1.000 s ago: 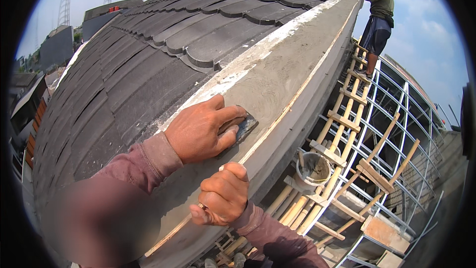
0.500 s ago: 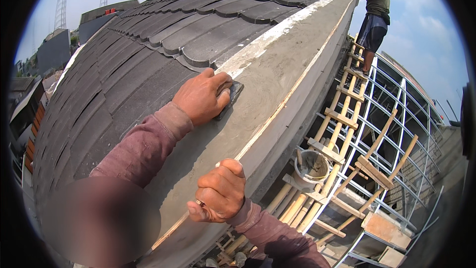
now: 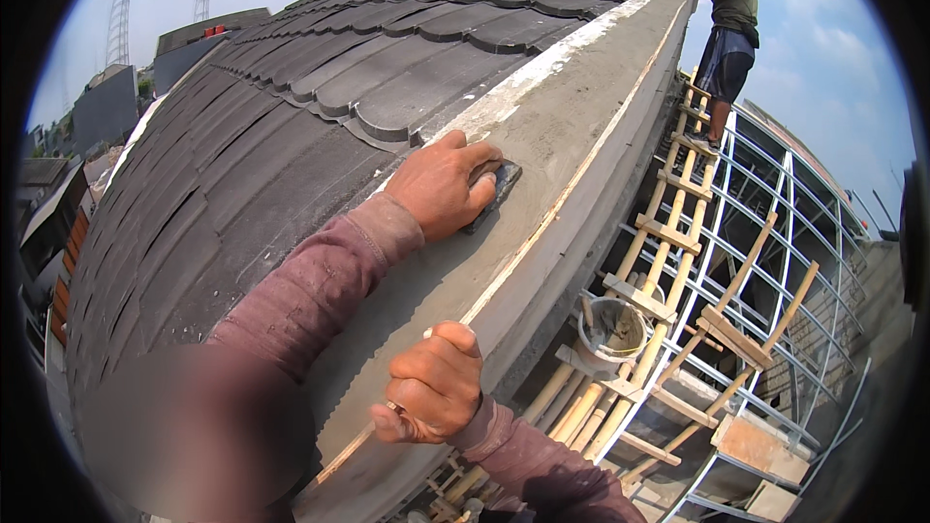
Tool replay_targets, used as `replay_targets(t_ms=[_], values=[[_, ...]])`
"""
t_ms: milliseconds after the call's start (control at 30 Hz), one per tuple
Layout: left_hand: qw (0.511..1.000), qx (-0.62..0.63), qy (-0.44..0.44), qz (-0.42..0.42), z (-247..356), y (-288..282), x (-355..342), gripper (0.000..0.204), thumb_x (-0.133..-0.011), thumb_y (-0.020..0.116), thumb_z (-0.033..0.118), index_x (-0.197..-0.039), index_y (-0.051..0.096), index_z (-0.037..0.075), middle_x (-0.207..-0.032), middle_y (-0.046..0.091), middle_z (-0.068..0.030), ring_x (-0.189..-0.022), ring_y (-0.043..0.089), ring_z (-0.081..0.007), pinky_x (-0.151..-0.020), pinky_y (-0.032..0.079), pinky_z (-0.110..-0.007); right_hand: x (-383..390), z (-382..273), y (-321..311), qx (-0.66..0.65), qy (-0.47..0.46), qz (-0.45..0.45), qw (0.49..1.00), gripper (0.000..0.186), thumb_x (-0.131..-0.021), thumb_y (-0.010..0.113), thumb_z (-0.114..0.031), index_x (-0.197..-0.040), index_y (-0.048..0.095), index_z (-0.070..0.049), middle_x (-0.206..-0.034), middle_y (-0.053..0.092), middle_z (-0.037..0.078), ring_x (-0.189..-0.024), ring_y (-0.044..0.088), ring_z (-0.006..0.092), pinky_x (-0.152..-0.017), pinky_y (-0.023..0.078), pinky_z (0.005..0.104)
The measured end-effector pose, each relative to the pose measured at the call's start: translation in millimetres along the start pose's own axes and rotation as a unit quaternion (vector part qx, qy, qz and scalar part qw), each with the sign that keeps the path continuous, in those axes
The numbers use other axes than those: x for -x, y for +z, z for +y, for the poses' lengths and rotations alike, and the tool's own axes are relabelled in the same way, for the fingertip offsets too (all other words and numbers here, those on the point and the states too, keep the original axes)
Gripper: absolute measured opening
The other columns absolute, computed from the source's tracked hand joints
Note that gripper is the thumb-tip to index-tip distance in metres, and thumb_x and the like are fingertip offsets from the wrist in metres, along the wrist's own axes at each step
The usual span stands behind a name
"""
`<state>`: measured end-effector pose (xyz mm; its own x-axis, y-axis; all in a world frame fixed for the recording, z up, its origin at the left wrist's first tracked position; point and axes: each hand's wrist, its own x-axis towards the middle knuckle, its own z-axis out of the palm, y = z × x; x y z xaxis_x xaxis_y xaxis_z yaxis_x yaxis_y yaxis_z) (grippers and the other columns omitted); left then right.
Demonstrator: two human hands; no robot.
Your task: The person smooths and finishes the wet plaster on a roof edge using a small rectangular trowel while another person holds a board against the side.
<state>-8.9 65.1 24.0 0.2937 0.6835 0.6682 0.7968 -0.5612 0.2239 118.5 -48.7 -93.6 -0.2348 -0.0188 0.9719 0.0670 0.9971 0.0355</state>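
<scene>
My left hand (image 3: 441,186) is closed around a dark, flat plastering float (image 3: 501,194), which lies against the grey mortar. This mortar band (image 3: 557,136) tops the sloping wall beside the tiles. Along its outer edge runs a thin wooden strip (image 3: 542,229). Lower down, my right hand (image 3: 433,384) wraps its fingers round that strip at the wall edge; the part inside the fist is hidden.
Dark roof tiles (image 3: 281,150) slope away on the left. To the right, below the wall, are bamboo scaffolding (image 3: 668,213), a bucket of mortar (image 3: 612,356) and a metal frame (image 3: 775,232). Another person (image 3: 733,15) stands at the far end, one hand on the wall top.
My left hand has slid the float rightward across the mortar, toward the wooden strip. My right hand stays at nearly the same spot on the strip.
</scene>
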Motion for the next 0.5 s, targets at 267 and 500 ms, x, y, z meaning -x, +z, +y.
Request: replay_targets(t_ms=[267,500], values=[[0.997,-0.001,0.032,-0.077,23.5,-30.5,73.6,0.036,-0.096,0.064,0.021,-0.129,0.071,0.008,-0.096,0.061,-0.0154,-0.079,0.065,-0.0333,-0.076,0.055,-0.045,3.4,2.3,-10.1,0.025,0.012,0.002,1.000,0.031,-0.091,0.074,-0.030,-0.072,0.057,-0.012,-0.081,0.061,0.002,-0.070,0.057,0.0182,-0.085,0.045,0.0382],[0.995,0.030,0.078,-0.056,31.4,-8.6,40.5,0.037,-0.097,0.066,0.021,-0.133,0.069,0.013,-0.095,0.058,-0.0144,-0.080,0.063,-0.0319,-0.075,0.053,-0.045,2.7,1.7,-5.0,0.020,0.012,-0.011,1.000,0.030,-0.091,0.074,-0.030,-0.072,0.058,-0.013,-0.082,0.061,0.002,-0.070,0.056,0.0188,-0.085,0.044,0.0387]])
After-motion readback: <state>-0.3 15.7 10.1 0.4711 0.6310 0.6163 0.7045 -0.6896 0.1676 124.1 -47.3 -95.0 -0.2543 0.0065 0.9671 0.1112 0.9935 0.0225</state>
